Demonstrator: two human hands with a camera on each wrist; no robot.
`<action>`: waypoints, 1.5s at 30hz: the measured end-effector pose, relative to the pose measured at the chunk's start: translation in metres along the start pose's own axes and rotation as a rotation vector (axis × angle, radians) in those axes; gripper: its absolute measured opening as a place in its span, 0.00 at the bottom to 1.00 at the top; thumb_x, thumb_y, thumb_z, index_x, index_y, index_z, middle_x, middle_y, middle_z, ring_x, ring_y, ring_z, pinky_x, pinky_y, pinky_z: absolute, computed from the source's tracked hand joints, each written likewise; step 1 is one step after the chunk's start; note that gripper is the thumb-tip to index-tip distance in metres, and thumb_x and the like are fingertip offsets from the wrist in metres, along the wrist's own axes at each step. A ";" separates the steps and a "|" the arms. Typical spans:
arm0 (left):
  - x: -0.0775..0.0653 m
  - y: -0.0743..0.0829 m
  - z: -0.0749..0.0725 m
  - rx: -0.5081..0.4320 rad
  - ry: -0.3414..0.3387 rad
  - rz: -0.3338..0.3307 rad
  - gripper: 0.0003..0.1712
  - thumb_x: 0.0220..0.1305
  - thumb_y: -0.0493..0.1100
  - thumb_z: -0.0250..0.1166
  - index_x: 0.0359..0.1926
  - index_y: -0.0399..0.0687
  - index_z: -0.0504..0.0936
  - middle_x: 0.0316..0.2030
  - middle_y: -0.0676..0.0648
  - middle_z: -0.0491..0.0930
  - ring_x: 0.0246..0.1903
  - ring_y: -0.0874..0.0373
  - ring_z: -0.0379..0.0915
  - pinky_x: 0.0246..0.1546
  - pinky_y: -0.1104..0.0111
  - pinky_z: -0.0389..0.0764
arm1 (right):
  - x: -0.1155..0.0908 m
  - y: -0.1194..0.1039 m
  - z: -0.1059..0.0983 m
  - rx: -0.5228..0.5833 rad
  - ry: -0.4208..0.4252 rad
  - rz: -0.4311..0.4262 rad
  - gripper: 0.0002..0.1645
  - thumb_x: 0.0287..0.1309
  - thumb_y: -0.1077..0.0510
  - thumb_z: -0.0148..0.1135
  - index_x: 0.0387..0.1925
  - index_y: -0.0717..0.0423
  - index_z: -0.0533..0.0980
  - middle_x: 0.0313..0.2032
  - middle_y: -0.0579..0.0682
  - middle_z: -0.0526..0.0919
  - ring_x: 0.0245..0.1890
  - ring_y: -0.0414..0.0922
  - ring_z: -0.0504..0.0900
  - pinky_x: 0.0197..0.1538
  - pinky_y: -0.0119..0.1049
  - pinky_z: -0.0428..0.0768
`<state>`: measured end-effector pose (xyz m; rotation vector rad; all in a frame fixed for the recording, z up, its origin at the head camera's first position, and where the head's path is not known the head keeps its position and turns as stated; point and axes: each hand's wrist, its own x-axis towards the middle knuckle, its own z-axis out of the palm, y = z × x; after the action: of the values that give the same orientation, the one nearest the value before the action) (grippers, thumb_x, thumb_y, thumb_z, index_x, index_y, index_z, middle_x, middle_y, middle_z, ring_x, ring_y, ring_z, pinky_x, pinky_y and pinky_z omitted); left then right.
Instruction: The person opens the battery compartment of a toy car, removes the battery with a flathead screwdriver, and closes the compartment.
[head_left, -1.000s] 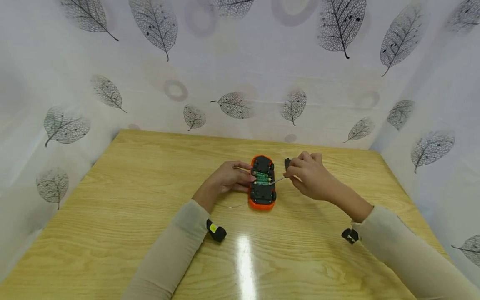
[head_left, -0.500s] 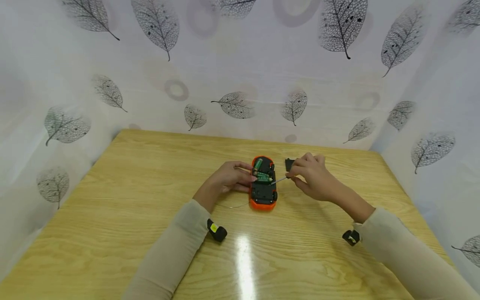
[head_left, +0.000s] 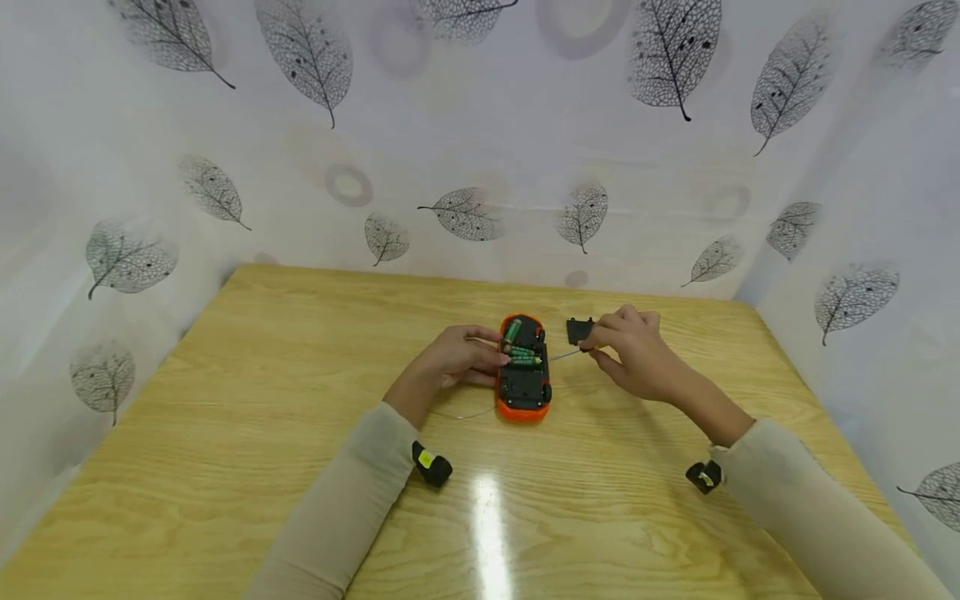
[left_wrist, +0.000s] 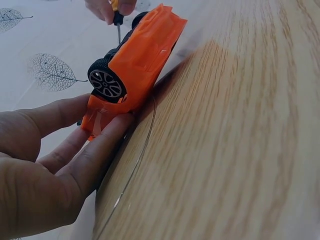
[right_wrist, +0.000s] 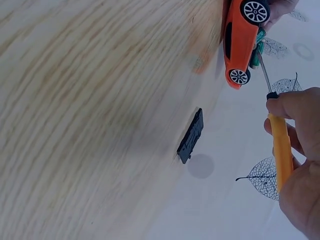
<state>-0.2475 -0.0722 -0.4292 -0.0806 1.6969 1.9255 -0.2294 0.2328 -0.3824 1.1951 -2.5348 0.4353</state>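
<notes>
An orange toy car lies upside down on the table, its black underside and battery compartment facing up. My left hand grips it along the left side, the thumb reaching over the compartment's edge. Two green batteries lie in or over the compartment; a loose green battery rests slantwise on the underside toward the far end. My right hand holds a screwdriver by its yellow handle, and its thin metal shaft points at the car's right side, near the batteries in the right wrist view.
A black battery cover lies on the wooden table, just beyond the right hand's fingertips. A thin wire curves over the tabletop beside the car. Leaf-patterned cloth hangs behind the table and at its sides.
One battery has come out of the compartment and now lies slantwise toward the car's far end. My right hand has drawn the screwdriver slightly right. The left hand keeps its grip.
</notes>
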 end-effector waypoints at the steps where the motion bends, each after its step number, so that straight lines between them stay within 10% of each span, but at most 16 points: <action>1: 0.000 0.000 0.000 -0.002 -0.001 -0.001 0.29 0.63 0.29 0.71 0.65 0.40 0.74 0.51 0.36 0.82 0.42 0.45 0.86 0.41 0.54 0.89 | -0.001 0.001 0.000 -0.001 -0.001 0.011 0.15 0.55 0.71 0.74 0.39 0.49 0.85 0.39 0.48 0.84 0.38 0.49 0.69 0.42 0.54 0.57; 22: 0.000 -0.003 0.000 -0.013 0.005 -0.006 0.29 0.64 0.29 0.70 0.64 0.41 0.75 0.49 0.37 0.84 0.41 0.46 0.87 0.41 0.54 0.89 | -0.015 0.047 -0.003 -0.008 -0.022 0.246 0.11 0.64 0.67 0.65 0.47 0.57 0.81 0.47 0.57 0.86 0.42 0.58 0.70 0.39 0.53 0.53; 35: 0.002 -0.003 -0.001 -0.013 -0.010 -0.006 0.29 0.64 0.30 0.71 0.65 0.41 0.74 0.51 0.37 0.84 0.43 0.44 0.87 0.42 0.53 0.89 | -0.014 0.074 0.000 -0.117 -0.204 0.442 0.14 0.74 0.61 0.56 0.56 0.60 0.77 0.52 0.63 0.79 0.48 0.64 0.66 0.42 0.57 0.57; 45: 0.001 0.000 0.000 -0.025 0.006 -0.012 0.29 0.63 0.29 0.71 0.65 0.39 0.74 0.50 0.36 0.84 0.43 0.44 0.86 0.41 0.53 0.89 | -0.009 0.091 -0.001 -0.002 -0.285 0.624 0.18 0.77 0.59 0.49 0.61 0.64 0.73 0.57 0.69 0.75 0.52 0.70 0.67 0.50 0.69 0.59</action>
<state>-0.2483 -0.0720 -0.4296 -0.1063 1.6730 1.9393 -0.2951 0.2950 -0.3982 0.4575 -3.1333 0.4168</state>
